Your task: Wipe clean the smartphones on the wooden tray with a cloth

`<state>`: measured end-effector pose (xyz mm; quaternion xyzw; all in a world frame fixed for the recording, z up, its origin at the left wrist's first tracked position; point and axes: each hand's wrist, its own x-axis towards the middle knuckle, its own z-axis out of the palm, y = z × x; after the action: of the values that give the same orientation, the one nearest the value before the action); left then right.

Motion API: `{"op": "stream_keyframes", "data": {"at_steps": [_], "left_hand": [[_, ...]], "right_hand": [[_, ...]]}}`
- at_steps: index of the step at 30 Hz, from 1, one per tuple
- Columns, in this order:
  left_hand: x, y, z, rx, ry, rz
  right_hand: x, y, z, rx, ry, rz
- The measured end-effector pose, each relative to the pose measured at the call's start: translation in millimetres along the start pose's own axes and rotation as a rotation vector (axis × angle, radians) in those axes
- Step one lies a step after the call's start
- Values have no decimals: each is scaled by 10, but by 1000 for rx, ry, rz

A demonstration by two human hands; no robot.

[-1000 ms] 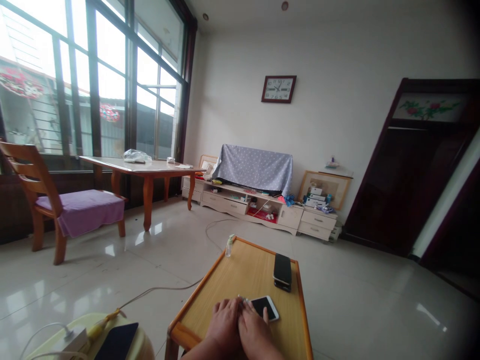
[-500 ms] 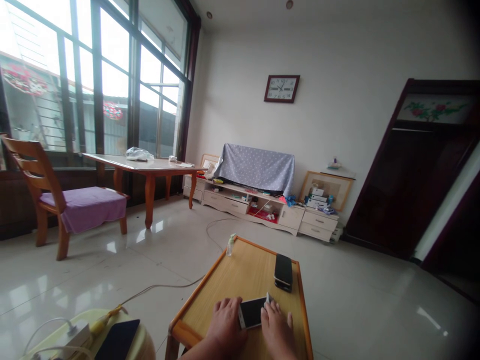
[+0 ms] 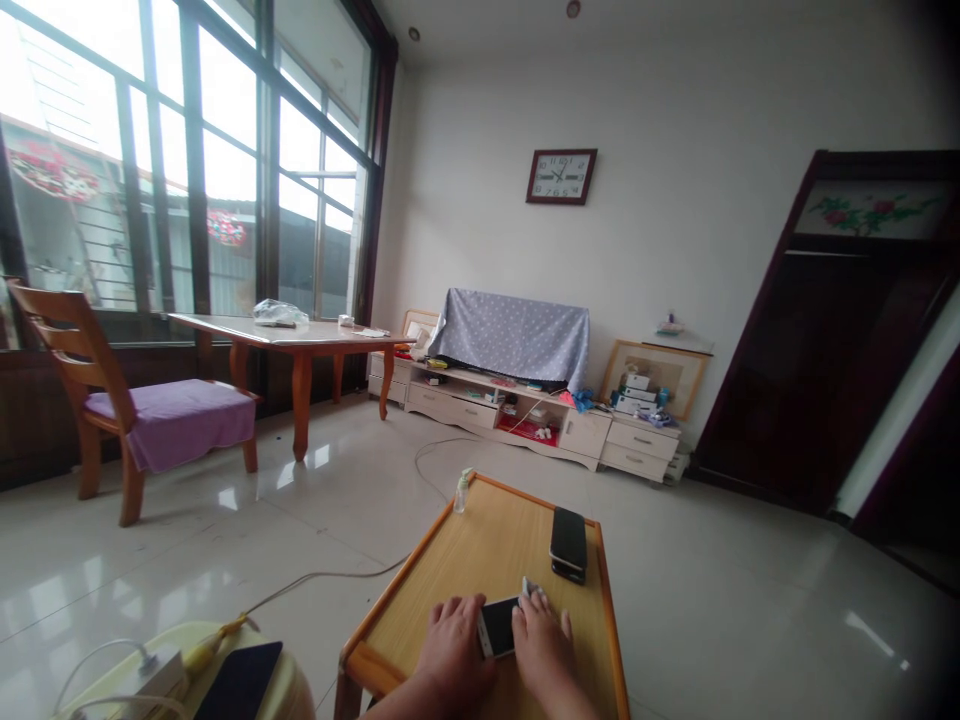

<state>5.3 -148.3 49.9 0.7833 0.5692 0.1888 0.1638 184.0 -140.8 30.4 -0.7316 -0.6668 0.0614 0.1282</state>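
A white-framed phone (image 3: 498, 628) with a dark screen lies on the small wooden table (image 3: 420, 590). My left hand (image 3: 454, 645) grips its left edge, with the fingers curled beside it. Over the right part of the screen is my right hand (image 3: 541, 635), its fingers pressing a small white cloth or tissue (image 3: 531, 587) at the phone's far right corner. Part of the cloth is hidden under the fingers. Beyond the right hand lies a black phone or case (image 3: 568, 543), and a small clear pump bottle (image 3: 461, 494) stands at the table's far left corner.
At the lower left, a pale yellow stool (image 3: 296, 690) bears a power strip (image 3: 154, 675) and a dark phone (image 3: 240, 680). A cable (image 3: 322, 574) runs across the floor to it. Further off are a chair (image 3: 112, 400), a dining table (image 3: 300, 335) and a low cabinet (image 3: 585, 435).
My right hand and the white cloth have moved slightly left over the phone, covering more of its screen. My left hand stays at the phone's left edge.
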Motion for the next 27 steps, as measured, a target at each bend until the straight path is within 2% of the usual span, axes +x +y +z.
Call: {"op": "stream_keyframes", "data": {"at_steps": [8,13,19,27], "left_hand": [[17,-36,55,-12,-12,5],[7,-51,33,-13,-46,-3],[-13,-50,-12,-18,-66,-30],[-22,-10,-28,-14,-33,-39]], "right_hand": [[-80,-429,57,63,-105,-175],[-223,-514,-54,104,-158,-262],[-415,-442,-180,114,-200,-265],[-456,-22,72,120,-205,-195]]}}
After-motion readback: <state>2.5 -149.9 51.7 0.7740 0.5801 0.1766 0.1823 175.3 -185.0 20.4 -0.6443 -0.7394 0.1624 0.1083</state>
